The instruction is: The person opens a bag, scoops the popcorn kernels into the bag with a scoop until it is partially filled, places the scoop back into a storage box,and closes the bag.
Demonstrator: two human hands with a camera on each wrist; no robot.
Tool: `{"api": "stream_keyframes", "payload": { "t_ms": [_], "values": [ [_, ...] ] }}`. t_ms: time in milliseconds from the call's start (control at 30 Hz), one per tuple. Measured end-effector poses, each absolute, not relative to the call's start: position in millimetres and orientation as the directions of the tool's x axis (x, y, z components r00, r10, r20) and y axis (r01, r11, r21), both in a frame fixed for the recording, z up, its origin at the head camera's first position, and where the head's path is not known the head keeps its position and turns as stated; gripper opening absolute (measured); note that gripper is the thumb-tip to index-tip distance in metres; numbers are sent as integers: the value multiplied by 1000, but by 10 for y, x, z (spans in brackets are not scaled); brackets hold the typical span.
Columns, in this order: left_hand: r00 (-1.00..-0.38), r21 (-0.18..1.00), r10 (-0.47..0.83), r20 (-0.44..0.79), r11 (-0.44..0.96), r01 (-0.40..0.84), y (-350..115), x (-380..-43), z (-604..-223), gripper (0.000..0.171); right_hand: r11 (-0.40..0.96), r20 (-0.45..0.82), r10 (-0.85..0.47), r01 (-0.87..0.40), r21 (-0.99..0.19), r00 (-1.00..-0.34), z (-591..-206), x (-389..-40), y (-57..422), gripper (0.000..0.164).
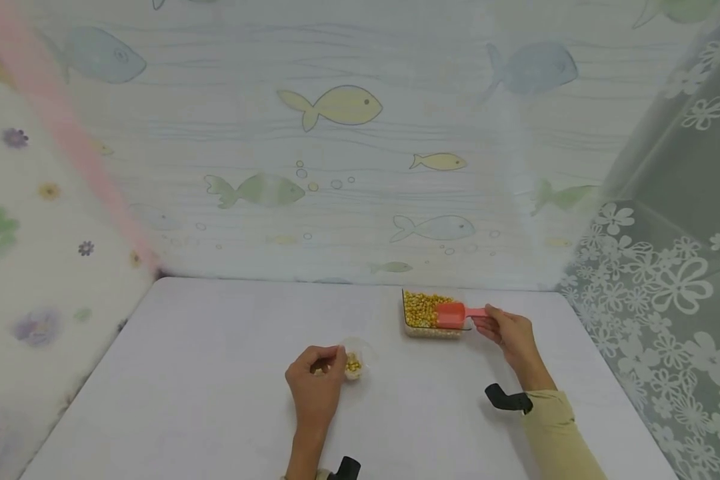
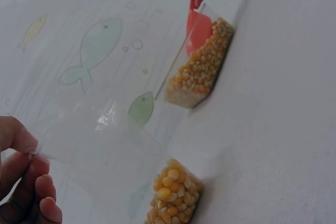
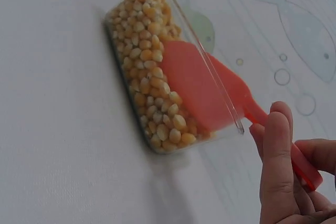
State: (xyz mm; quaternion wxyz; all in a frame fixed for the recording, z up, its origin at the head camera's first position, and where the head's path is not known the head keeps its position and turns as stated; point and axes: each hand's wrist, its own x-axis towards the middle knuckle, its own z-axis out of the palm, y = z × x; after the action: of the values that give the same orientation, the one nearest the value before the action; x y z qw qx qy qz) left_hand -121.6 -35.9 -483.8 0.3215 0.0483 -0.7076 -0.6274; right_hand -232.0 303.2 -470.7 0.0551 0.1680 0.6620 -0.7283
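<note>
My right hand [image 1: 507, 333] grips the handle of a red scoop [image 1: 451, 315]. The scoop's blade rests among the corn kernels [image 3: 147, 77] in a clear rectangular container [image 1: 433, 333] at the back of the table, with its handle sticking out over the right side. Nearer to me, my left hand [image 1: 317, 383] pinches the upper edge of a clear plastic bag [image 2: 105, 121] between thumb and fingers. In its bottom lies a small heap of kernels [image 2: 176, 192], resting on the table just right of the hand.
A white-covered table [image 1: 216, 360] spreads out under both hands. Behind it hangs a curtain [image 1: 342, 220] printed with fish, close to the container. A sheer flowered curtain [image 1: 678, 293] borders the right side, and a flowered panel [image 1: 48, 267] the left.
</note>
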Motion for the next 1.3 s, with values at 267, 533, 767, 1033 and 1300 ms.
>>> {"api": "stream_keyframes", "payload": {
  "t_ms": [267, 533, 767, 1033, 1300],
  "values": [
    [-777, 911, -476, 412, 200, 361, -341, -1208, -4818, 13, -341, -393, 66, 349, -873, -917, -4742, -2271, 3045, 20],
    [-786, 919, -476, 394, 204, 337, -338, -1206, -4844, 13, -458, -425, 17, 371, -808, -905, -4799, -2233, 3050, 12],
    [-781, 913, -473, 408, 224, 341, -345, -1213, -4844, 12, -586, -382, -64, 345, -733, -922, -4854, -2203, 3032, 21],
    [-783, 918, -479, 397, 211, 336, -350, -1207, -4830, 12, -660, -404, -54, 336, -672, -913, -4869, -2192, 3031, 27],
    [-792, 930, -487, 369, 200, 310, -349, -1202, -4826, 12, -706, -374, -81, 318, -633, -924, -4874, -2185, 3066, 28]
  ]
}}
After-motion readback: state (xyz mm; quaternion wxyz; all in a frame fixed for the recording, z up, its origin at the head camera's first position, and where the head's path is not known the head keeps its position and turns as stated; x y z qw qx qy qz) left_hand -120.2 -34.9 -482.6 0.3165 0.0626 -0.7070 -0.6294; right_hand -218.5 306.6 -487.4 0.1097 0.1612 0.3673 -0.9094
